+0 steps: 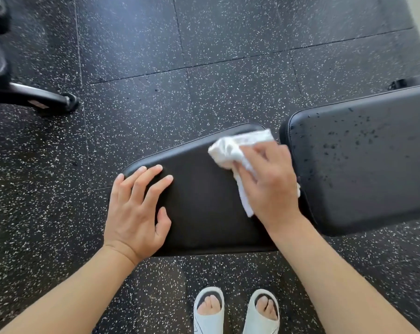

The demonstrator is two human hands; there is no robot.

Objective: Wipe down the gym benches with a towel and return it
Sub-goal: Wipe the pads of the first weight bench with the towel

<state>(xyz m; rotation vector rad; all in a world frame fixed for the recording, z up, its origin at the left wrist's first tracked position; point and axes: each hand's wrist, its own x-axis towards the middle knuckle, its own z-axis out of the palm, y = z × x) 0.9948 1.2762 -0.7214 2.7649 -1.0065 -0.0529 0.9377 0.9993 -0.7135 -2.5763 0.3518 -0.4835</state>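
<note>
White towel bunched in right hand grip, pressed on seat pad far corner | left hand spread flat, bracing | step: wiping seat | next: likely the droplet-speckled back pad

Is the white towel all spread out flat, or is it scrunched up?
Scrunched up. The towel is bunched in wrinkly folds under the right hand, pressed on the seat pad.

A gym floor: black rubber tiles flecked with white spread around a padded black bench seat, its raised back pad just right of it, a machine's black steel foot far left.
</note>
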